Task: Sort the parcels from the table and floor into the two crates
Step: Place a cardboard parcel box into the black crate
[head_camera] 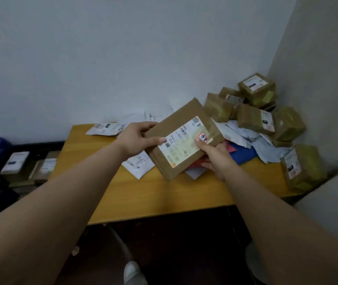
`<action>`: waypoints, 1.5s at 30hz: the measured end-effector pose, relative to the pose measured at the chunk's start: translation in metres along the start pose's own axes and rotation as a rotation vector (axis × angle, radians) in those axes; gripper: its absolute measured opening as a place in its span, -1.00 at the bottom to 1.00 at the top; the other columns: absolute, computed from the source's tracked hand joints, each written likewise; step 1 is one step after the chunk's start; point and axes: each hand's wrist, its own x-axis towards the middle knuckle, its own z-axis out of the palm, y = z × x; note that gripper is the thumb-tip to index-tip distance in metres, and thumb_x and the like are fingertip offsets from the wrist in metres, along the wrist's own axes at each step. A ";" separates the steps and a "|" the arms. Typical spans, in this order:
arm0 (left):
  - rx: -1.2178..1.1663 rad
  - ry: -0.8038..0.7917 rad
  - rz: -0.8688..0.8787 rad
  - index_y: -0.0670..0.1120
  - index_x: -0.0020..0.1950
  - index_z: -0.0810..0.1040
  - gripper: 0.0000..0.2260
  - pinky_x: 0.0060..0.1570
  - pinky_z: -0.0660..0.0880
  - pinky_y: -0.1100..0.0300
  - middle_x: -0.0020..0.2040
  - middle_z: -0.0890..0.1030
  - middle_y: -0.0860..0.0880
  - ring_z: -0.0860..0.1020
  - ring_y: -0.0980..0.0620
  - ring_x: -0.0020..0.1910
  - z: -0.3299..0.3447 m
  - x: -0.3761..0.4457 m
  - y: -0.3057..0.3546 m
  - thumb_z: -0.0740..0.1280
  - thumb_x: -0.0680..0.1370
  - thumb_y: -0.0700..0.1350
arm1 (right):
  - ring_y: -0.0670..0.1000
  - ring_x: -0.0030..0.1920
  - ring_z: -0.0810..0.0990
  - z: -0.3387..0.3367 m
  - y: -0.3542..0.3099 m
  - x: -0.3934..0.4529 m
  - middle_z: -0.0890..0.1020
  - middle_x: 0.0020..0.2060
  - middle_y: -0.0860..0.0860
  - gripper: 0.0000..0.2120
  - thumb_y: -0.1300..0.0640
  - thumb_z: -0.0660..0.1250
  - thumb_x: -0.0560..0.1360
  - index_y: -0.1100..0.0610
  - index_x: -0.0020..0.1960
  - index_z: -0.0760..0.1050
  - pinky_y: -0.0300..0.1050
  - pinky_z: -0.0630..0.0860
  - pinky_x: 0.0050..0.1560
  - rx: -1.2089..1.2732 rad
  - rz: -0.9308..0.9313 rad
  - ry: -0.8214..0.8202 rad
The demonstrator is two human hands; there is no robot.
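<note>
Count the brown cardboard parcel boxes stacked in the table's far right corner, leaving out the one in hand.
6 at least: top box, two behind-left, middle, right, front edge. Others may be hidden.

A yellow wooden surface stands in a corner, pushed against a plain pale wall, with a second pale wall on the right. The floor beneath is dark. The light is dim and even.
</note>
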 end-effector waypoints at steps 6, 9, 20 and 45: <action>0.581 0.102 0.041 -0.01 0.40 0.48 -0.43 0.11 0.41 0.25 0.24 0.58 0.01 0.52 0.03 0.21 -0.081 -0.028 -0.002 0.52 0.42 0.03 | 0.12 0.45 0.30 0.062 -0.004 0.020 0.23 0.50 0.10 0.19 -0.12 0.60 0.23 0.05 0.57 -0.13 0.16 0.32 0.42 -0.238 -0.184 0.051; 0.920 -0.020 0.050 -0.01 0.45 0.41 -0.42 0.30 0.36 0.09 0.38 0.47 -0.02 0.41 -0.05 0.35 -0.112 -0.037 -0.005 0.48 0.46 0.01 | 0.06 0.53 0.12 0.090 -0.005 0.024 0.14 0.54 0.04 0.12 -0.20 0.59 0.19 -0.04 0.56 0.04 0.07 0.15 0.51 -0.654 -0.412 -0.107; 0.980 0.116 0.056 -0.03 0.51 0.30 -0.42 0.43 0.16 0.11 0.53 0.22 -0.10 0.16 -0.07 0.51 -0.239 -0.093 -0.067 0.42 0.52 -0.12 | 0.01 0.37 0.44 0.270 0.045 0.009 0.48 0.38 0.03 -0.39 -0.04 0.46 0.46 0.09 0.45 0.39 -0.06 0.33 0.42 -0.755 -0.411 -0.543; 0.263 0.434 -0.306 -0.05 0.39 0.47 -0.53 0.21 0.49 0.08 0.26 0.58 -0.01 0.54 0.01 0.21 -0.462 -0.151 -0.263 0.40 0.52 0.06 | 0.12 -0.23 0.71 0.604 0.116 0.015 0.65 0.05 0.09 -0.55 -0.27 0.31 0.49 0.07 0.14 0.53 -0.01 0.67 -0.26 -0.454 0.041 -0.287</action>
